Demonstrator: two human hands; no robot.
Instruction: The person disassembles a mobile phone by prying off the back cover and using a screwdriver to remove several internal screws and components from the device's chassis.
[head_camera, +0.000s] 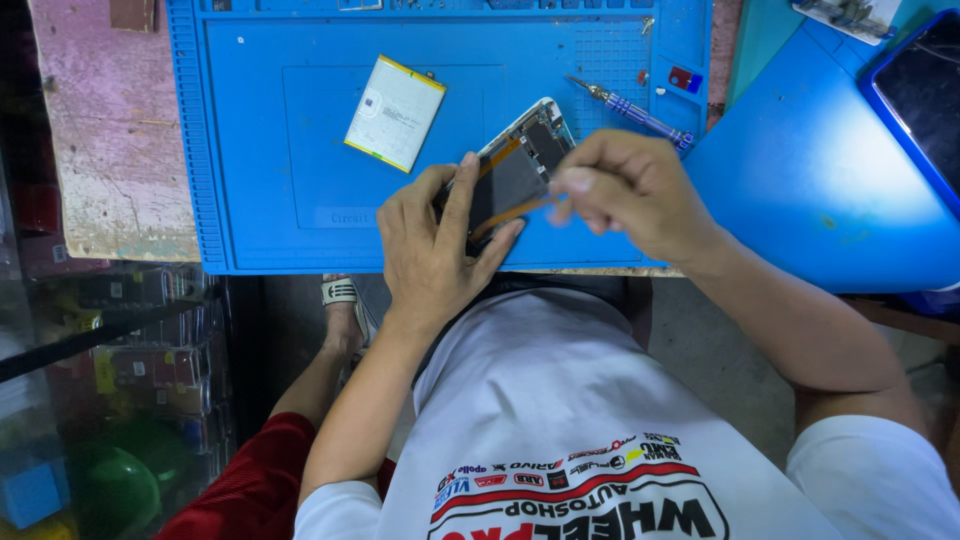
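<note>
My left hand (435, 240) grips an opened phone (515, 165) with its back off, held tilted above the near edge of a blue work mat (260, 150). Inside the phone I see a dark panel and orange flex strips. My right hand (625, 185) pinches at the phone's lower right side, thumb and forefinger closed near an orange strip; whether it holds a tool is unclear. A flat white battery (395, 112) with a yellow edge lies on the mat to the left of the phone.
A small screwdriver (630, 108) with a striped handle lies on the mat behind my right hand. A second blue mat (820, 170) and a dark-screened tablet (925, 95) sit at right. A worn wooden bench top (115, 140) borders the left; cluttered shelves are below.
</note>
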